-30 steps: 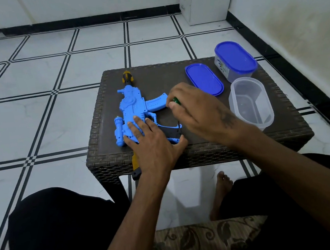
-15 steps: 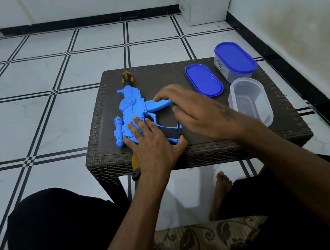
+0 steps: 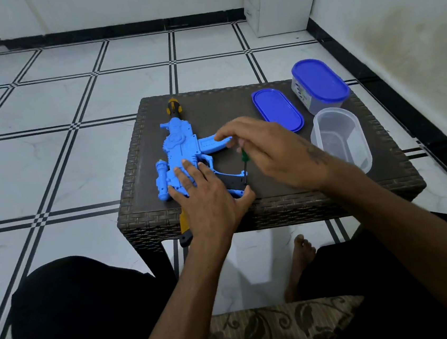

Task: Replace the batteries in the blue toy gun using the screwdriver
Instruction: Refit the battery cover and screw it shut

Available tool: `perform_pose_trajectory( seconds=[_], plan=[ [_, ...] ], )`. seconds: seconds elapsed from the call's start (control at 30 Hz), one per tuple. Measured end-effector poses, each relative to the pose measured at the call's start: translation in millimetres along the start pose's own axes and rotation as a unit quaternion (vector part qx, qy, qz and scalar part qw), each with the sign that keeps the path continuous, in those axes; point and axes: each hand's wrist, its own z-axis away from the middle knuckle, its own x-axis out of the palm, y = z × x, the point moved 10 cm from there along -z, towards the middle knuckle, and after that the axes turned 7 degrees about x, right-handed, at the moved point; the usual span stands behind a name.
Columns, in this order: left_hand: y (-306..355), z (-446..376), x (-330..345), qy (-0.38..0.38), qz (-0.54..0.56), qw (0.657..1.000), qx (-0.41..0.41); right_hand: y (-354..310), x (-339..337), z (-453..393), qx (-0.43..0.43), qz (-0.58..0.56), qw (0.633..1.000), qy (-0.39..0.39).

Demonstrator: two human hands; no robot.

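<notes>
Blue toy gun (image 3: 180,153) lies flat on the wicker table (image 3: 275,205), pinned under the left hand (image 3: 206,196), whose straight fingers press its body. Just beyond that thumb, the right hand (image 3: 267,151) pinches the green-handled screwdriver (image 3: 245,167) upright, tip down on the black grip panel. The step looks like loosening the battery-cover screw; next, the tip must stay seated while turning. Right of the grip stand a blue lid (image 3: 278,109), an open clear tub (image 3: 340,137) and a lidded tub (image 3: 319,84).
</notes>
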Motion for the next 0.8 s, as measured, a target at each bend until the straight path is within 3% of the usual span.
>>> perform_pose_trajectory(
  seconds=[0.07, 0.17, 0.23, 0.37, 0.5, 0.63, 0.8],
  plan=[
    [0, 0, 1, -0.003, -0.003, 1.000, 0.001, 3, -6, 0, 0.019, -0.010, 0.999, 0.028],
    [1, 0, 1, -0.005, -0.004, 1.000, 0.000, 3, -14, 0, 0.029, 0.073, 0.993, 0.093],
    [0, 0, -1, -0.001, -0.001, 1.000, -0.001, 3, -11, -2, 0.034, 0.113, 0.989, 0.088],
    [1, 0, 0, -0.004, 0.003, 1.000, 0.002, -2, 0, -3, -0.004, 0.047, 0.999, 0.005],
    [1, -1, 0, -0.002, -0.002, 1.000, 0.003, -5, -12, -4, -0.007, 0.038, 0.999, 0.033],
    [0, 0, -1, -0.001, 0.005, 1.000, 0.001, 1, -16, -6, 0.029, 0.143, 0.986, 0.079],
    [0, 0, 0, -0.005, 0.010, 1.000, 0.004, 5, 8, -4, 0.020, 0.080, 0.996, -0.033]
  ],
)
